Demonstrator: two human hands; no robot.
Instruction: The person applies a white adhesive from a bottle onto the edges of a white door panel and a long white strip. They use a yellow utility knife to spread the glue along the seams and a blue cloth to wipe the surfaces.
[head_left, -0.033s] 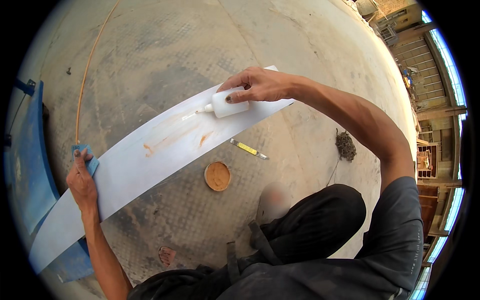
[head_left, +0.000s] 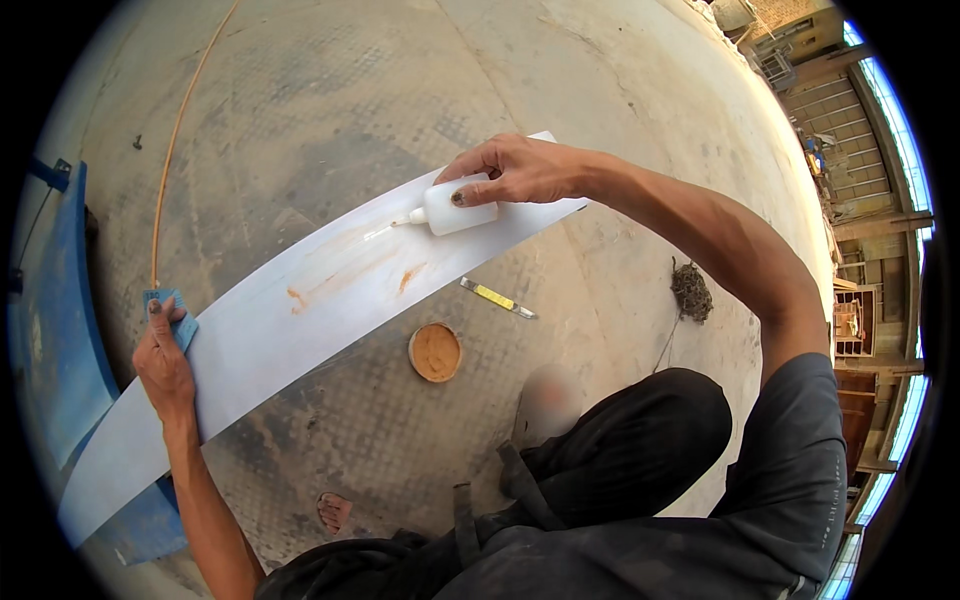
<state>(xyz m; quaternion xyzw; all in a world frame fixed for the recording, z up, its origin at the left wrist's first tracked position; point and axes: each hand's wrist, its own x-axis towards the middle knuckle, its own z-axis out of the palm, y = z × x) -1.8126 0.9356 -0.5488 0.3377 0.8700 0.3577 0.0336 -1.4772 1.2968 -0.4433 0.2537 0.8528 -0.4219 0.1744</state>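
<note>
A long white strip (head_left: pixel 300 320) runs slantwise from lower left to upper right above the concrete floor. My right hand (head_left: pixel 520 170) grips a small white squeeze bottle (head_left: pixel 455 212) lying on its side, nozzle pointing left onto the strip, where a wet clear line shows. Orange-brown smears (head_left: pixel 345 285) mark the strip's middle. My left hand (head_left: pixel 165 365) rests at the strip's left edge and holds a small blue pad (head_left: pixel 172 308) against it.
On the floor below the strip sit a round lid of brown paste (head_left: pixel 435 352) and a yellow cutter (head_left: pixel 497 298). A dark fibre clump (head_left: pixel 690 290) lies to the right. A blue panel (head_left: pixel 55 340) stands at left, a thin cane (head_left: pixel 180 130) beyond it. My bent legs fill the bottom.
</note>
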